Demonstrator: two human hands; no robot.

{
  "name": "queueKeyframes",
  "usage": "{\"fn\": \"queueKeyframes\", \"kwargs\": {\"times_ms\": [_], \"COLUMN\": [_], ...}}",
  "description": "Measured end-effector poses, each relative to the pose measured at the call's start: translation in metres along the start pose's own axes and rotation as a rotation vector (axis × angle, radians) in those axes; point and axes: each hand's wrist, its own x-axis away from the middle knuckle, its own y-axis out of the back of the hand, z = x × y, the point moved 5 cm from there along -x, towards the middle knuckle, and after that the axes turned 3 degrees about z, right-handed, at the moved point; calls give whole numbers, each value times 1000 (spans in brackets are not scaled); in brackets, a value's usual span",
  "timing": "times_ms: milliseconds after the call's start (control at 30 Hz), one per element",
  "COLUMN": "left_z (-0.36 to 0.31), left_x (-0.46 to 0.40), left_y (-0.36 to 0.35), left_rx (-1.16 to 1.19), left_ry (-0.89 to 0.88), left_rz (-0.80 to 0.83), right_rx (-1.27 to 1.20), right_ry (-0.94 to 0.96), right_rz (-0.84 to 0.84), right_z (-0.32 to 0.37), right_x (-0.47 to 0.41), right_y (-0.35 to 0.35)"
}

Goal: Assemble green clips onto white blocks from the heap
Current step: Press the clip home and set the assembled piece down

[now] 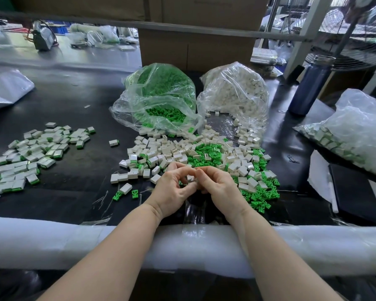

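A mixed heap of white blocks [174,153] and green clips [206,148] lies on the black table just beyond my hands. My left hand [174,190] and my right hand [217,185] meet in front of the heap, fingers curled, pinching a small white block [190,178] between them; most of it is hidden by my fingers. Two loose green clips [118,195] lie left of my left hand. A spread of assembled blocks with green edges [30,153] covers the table's left side.
An open bag of green clips [159,98] and a bag of white blocks [234,92] stand behind the heap. A blue bottle [310,83] and another filled bag [352,131] sit at the right. A padded white rail [74,242] runs along the near edge.
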Motion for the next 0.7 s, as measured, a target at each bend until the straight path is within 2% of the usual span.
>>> {"fn": "queueKeyframes", "kwargs": {"times_ms": [133,300,467,700], "left_z": [0,0,0,0], "left_x": [0,0,0,0], "left_y": [-1,-3,-3,-4], "left_rx": [-34,-80,-47,-42], "left_ry": [-3,-15,-13,-27], "left_rz": [20,42,40,74], "right_rx": [-78,-74,50,-28], "right_ry": [-3,-21,-47,-8], "right_rz": [38,48,66,98], "right_z": [0,-2,-4,-2], "right_x": [0,0,-1,0], "right_y": [-1,0,-1,-2]}}
